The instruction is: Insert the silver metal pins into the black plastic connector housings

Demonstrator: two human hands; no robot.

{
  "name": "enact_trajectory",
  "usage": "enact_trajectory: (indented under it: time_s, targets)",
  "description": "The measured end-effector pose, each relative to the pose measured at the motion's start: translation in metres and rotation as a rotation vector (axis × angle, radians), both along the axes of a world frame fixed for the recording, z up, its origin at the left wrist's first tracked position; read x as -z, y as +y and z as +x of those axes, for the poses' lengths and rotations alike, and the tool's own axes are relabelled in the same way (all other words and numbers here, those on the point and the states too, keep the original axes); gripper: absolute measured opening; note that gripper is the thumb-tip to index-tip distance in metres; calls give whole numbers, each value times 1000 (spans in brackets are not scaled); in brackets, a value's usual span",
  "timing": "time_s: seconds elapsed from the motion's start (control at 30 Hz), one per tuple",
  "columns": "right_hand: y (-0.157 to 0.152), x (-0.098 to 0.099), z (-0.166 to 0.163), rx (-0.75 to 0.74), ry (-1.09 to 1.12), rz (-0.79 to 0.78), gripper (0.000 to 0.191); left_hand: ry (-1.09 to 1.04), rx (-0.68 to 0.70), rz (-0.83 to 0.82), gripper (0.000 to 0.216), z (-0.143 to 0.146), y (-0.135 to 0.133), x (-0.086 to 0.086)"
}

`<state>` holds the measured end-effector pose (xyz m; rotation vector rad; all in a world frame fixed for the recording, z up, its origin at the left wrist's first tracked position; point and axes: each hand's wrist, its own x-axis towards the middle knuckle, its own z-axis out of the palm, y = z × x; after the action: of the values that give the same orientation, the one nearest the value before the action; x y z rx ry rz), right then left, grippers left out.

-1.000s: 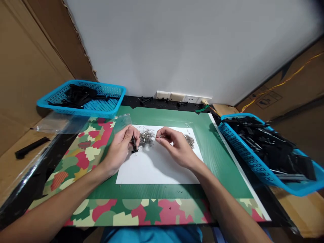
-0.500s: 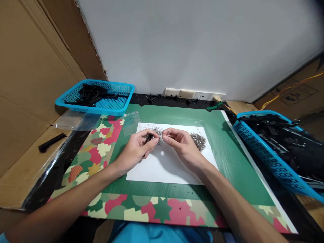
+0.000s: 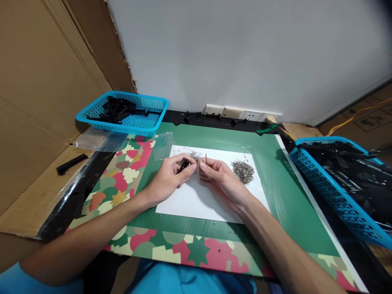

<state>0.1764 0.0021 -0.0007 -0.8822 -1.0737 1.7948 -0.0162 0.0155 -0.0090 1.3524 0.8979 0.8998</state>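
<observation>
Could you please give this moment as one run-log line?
left hand: holds black part | right hand: pinches thin piece | on white paper: left metal pile, right metal pile

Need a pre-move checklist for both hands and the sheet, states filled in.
1. Black part in left hand: ok, gripped, mostly hidden by the hand.
2. Thin piece in right hand: ok, pinched, one end pointing up.
3. Black part and thin piece touching: cannot tell, the hands block the view.
4. Right pile of small metal pieces uncovered: ok, lies on the white sheet.
5. Left pile of small metal pieces uncovered: not ok, hands partly cover it.
</observation>
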Motion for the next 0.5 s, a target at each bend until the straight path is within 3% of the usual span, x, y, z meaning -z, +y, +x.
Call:
enact_trajectory:
  time_s: [0.23,0.5]
  targets:
    - [1,3,4,4,-29,19,36,23,2,-15,31,-1,2,0]
    - [3,5,8,121,-255,301,32,10,41,-168,36,-4,2,4]
